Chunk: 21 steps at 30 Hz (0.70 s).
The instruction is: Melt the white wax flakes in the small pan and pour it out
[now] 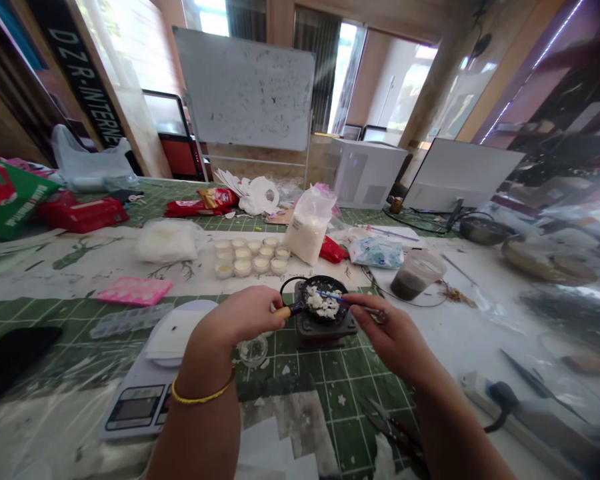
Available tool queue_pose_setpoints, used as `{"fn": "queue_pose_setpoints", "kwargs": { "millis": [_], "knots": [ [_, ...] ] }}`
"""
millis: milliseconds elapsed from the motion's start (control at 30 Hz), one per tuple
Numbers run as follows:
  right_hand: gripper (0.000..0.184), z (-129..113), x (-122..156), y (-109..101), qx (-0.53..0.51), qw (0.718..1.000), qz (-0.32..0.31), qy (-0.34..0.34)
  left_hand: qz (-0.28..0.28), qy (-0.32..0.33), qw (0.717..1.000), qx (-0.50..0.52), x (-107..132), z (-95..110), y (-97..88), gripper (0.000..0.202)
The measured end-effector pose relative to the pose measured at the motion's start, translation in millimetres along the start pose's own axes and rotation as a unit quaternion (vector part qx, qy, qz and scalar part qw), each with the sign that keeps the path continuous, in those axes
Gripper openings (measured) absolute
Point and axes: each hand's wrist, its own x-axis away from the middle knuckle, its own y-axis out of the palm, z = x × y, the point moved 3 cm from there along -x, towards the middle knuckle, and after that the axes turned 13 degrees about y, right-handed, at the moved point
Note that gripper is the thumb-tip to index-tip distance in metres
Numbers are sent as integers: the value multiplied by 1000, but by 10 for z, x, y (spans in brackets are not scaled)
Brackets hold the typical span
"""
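As the left hand (255, 310) clenches the wood-tipped handle (284, 311) of a small black pan (325, 281), the right hand (386, 328) is pinching a slim blue stick (329, 295), tip in among the white pieces (324, 306)! The pan sits on a squat dark burner (325, 331) mid-table (350, 427), handle pointing left and slightly toward the near edge; the stick's long axis runs roughly along the far edge, tip leftward. Beyond the burner, a clear bag of white granules (307, 233) stands upright, small print too blurred to read, rows of little filled cups (253, 257) just to its left. Nearer the near edge, left: a scale (135, 408). Toward the far left corner, a green box (7, 190), lettering illegible, and behind the table a black banner (83, 73) reading "DZR·INTERNE"!
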Motion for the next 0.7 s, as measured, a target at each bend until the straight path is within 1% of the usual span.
{"fn": "queue_pose_setpoints", "kwargs": {
  "millis": [67, 100, 200, 233, 267, 333, 433, 500, 533, 667, 700],
  "knots": [
    [30, -3, 4, 26, 14, 999, -32, -9, 1, -3, 1000, 1, 0, 12, -4, 26],
    [30, 6, 2, 21, 22, 999, -28, -7, 0, -7, 1000, 2, 0, 15, -5, 26],
    [28, 51, -21, -38, 22, 999, 39, 15, -3, -18, 1000, 8, 2, 16, -7, 26],
    [28, 56, -28, -45, 16, 998, 55, 18, -4, -17, 1000, 9, 1, 16, -7, 26],
    [29, 52, -35, -34, 13, 998, 58, 17, -4, -14, 1000, 10, -1, 17, -6, 26],
    [32, 15, -42, 34, 19, 999, 33, 2, -4, -9, 1000, 8, -5, 17, -6, 26],
    [34, -54, -30, 140, 40, 998, -28, -27, -5, -10, 1000, 9, -3, 18, -5, 27],
    [32, -65, -10, 124, 41, 998, -42, -34, -6, -13, 1000, 12, 4, 20, -6, 26],
    [30, -56, -2, 83, 40, 998, -32, -30, -5, -11, 1000, 13, 8, 23, -9, 26],
    [29, 15, 0, -125, 57, 996, 72, 5, -7, -7, 1000, 8, 13, 26, -16, 24],
    [29, 26, -5, -142, 71, 994, 84, 8, -6, -6, 1000, 5, 12, 24, -17, 24]
  ]
}}
